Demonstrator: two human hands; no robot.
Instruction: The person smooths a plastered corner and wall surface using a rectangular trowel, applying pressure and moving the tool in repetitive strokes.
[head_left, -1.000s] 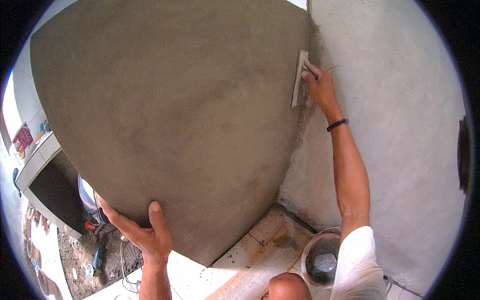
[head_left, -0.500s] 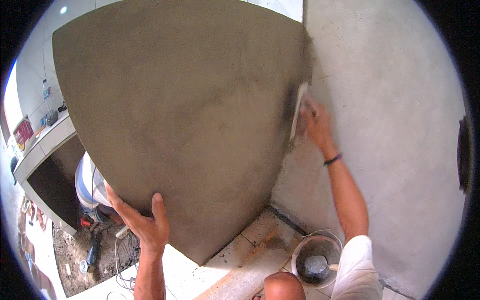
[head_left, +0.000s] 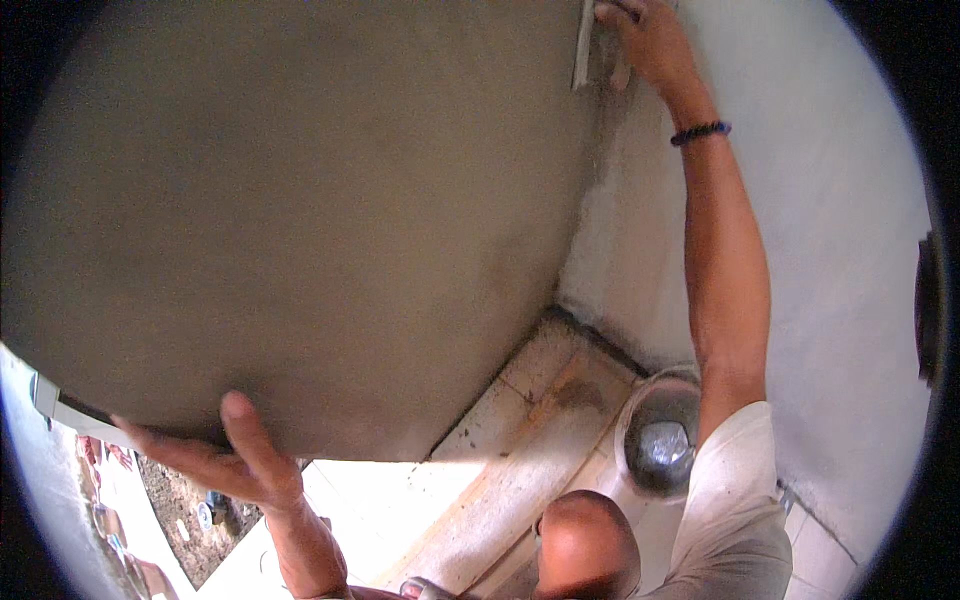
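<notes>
At the top of the view, my right hand (head_left: pixel 655 50) is closed around a pale plastering float (head_left: pixel 582 50), seen nearly edge-on. The float is against the right side of a broad grey plastered wall (head_left: pixel 350 220), near the corner with a lighter wall (head_left: pixel 830 220). At the grey wall's lower left edge is my left hand (head_left: pixel 240 465), its fingers stretched along the edge and its thumb apart on the plastered face. A dark bead bracelet (head_left: pixel 700 133) circles my right wrist.
A bucket (head_left: pixel 630 445) stands below my right forearm, with a metal trowel blade (head_left: pixel 662 442) inside. Pale floor tiles (head_left: pixel 400 500) run along the wall's foot, stained near the corner. My knee (head_left: pixel 588 545) shows at the bottom. Bare soil (head_left: pixel 190 540) lies at lower left.
My right hand and the float have moved up along the corner in the picture. The view has shifted, with the grey wall filling more of it. My left hand stays at the wall's edge.
</notes>
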